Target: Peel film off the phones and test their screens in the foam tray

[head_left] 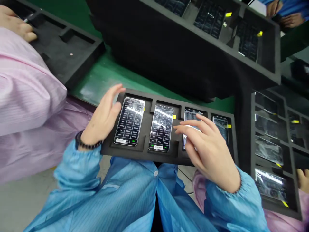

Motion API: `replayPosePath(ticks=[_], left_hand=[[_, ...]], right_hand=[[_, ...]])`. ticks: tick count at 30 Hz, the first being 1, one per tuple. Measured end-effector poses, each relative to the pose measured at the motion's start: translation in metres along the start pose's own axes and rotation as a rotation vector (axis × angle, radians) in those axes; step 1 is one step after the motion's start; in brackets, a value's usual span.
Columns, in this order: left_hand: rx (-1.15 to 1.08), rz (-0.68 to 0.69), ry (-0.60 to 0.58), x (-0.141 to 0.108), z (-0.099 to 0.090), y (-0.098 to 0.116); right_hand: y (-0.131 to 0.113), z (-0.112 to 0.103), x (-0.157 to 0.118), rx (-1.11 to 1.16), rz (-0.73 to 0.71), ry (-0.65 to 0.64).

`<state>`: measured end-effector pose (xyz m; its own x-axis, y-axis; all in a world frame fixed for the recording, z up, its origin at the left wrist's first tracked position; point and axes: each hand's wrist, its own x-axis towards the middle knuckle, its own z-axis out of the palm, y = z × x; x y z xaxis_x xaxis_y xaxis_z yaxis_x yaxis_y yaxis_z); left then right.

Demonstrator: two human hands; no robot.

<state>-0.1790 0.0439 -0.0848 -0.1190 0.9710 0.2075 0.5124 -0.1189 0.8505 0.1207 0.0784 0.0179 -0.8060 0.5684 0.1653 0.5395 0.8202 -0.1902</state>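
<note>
A black foam tray (145,155) lies in front of me with several smartphones set in its slots. The leftmost phone (129,121) and the second phone (161,128) show lit grids of buttons on dark screens. My left hand (104,116) rests by the tray's left edge, fingers stretched out and holding nothing. Over the third phone (192,113) hovers my right hand (207,145), its fingers apart and empty, covering much of that screen. The rightmost phone (220,124) is partly hidden behind it. Yellow tabs stick out beside some phones.
Stacked black trays (241,61) with more phones rise beyond mine. Another phone tray (295,206) stands at the right. On the left, a co-worker's pink sleeve (26,90) and hand reach over a dark tray (79,58). Green bench (96,82) shows between.
</note>
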Motion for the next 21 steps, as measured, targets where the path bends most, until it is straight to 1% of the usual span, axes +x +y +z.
replayPosePath(ticks=[2,3,5,6,8,10,12,13,18,20,21], left_hand=[[0.135,0.053,-0.084,-0.018,0.002,0.020],[0.210,0.078,-0.121,-0.025,0.005,0.026],[0.297,0.157,-0.146,-0.031,0.014,0.028],[0.324,0.185,-0.154,-0.032,0.019,0.027],[0.345,0.218,-0.151,-0.031,0.025,0.021],[0.348,0.231,-0.130,-0.030,0.027,0.017],[0.351,0.237,-0.118,-0.029,0.026,0.016],[0.359,0.236,-0.132,-0.029,0.025,0.015],[0.438,0.201,-0.263,-0.028,0.026,0.014],[0.430,0.203,-0.237,-0.028,0.024,0.017],[0.415,0.211,-0.199,-0.029,0.021,0.020]], right_hand=[[0.010,0.013,-0.006,0.021,0.078,0.059],[0.016,0.022,-0.008,0.029,0.113,0.096],[0.025,0.044,-0.010,0.041,0.156,0.187],[0.030,0.054,-0.010,0.037,0.160,0.194],[0.035,0.071,-0.010,0.050,0.158,0.158],[0.038,0.080,-0.010,0.062,0.159,0.111],[0.037,0.082,-0.010,0.066,0.164,0.087],[0.037,0.081,-0.010,0.071,0.166,0.084],[0.037,0.076,-0.012,0.101,0.172,0.143],[0.036,0.072,-0.013,0.101,0.159,0.177],[0.035,0.069,-0.015,0.103,0.153,0.197]])
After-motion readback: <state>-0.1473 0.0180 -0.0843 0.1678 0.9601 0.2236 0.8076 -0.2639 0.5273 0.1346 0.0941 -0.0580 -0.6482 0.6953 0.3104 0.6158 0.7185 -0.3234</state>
